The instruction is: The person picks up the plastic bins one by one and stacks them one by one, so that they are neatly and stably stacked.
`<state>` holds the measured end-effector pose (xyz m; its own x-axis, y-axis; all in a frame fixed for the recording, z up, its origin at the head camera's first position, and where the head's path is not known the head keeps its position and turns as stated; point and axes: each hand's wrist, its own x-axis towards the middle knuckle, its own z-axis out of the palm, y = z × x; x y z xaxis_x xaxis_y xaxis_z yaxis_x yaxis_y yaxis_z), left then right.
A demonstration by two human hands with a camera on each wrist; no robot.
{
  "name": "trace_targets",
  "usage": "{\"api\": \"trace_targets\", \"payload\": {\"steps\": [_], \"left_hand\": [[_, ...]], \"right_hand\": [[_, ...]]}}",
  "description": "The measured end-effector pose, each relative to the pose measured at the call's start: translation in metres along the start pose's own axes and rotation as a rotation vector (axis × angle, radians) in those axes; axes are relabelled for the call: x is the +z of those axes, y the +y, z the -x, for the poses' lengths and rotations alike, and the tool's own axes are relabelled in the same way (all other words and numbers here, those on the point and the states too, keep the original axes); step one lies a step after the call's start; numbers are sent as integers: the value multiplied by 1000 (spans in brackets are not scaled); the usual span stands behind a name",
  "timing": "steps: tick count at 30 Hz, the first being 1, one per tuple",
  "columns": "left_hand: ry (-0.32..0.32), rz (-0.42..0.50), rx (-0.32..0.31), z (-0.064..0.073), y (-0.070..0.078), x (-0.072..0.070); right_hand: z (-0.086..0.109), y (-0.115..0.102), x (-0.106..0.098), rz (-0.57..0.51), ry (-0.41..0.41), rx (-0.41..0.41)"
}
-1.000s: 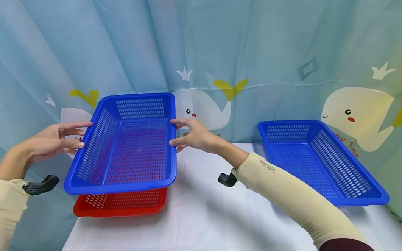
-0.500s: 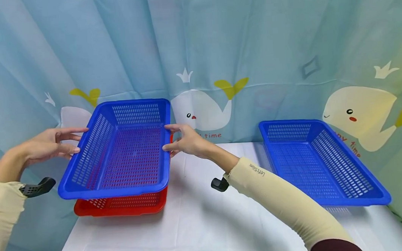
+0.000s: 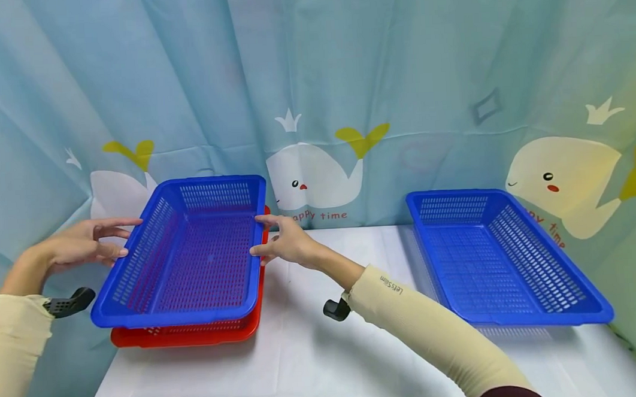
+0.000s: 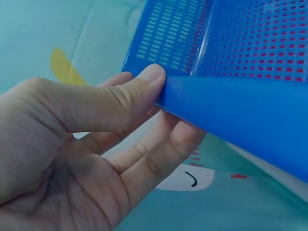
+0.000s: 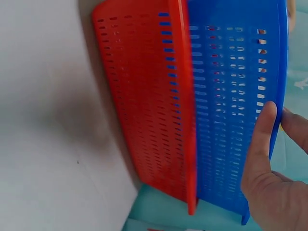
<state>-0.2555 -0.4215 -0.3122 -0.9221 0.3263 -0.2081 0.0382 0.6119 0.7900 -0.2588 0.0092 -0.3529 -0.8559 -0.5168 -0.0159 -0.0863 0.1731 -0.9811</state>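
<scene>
A blue perforated plastic basket (image 3: 208, 261) is held over a red basket (image 3: 195, 335) at the left of the table. My left hand (image 3: 83, 245) pinches its left rim, thumb on top and fingers beneath, as the left wrist view shows. On the opposite rim my right hand (image 3: 293, 243) pinches between thumb and fingers. Seen from the right wrist, the blue basket's lower part sits inside the red basket (image 5: 144, 96), with much of its wall still above the red rim. The blue basket hides most of the red one in the head view.
Another blue basket (image 3: 472, 262) stands on the right side of the white-covered table (image 3: 315, 354). A light blue curtain (image 3: 332, 60) with printed whales hangs right behind the table and along its sides.
Both hands have moved down and slightly left with the blue basket, lowering it into the red one. The red basket and the blue basket at the right stay in place.
</scene>
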Motion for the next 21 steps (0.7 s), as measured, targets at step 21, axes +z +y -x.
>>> {"api": "trace_targets", "payload": {"steps": [21], "left_hand": [[-51,58,-10,-5,-28,17]], "right_hand": [[0,31,18,15,46,43]]}}
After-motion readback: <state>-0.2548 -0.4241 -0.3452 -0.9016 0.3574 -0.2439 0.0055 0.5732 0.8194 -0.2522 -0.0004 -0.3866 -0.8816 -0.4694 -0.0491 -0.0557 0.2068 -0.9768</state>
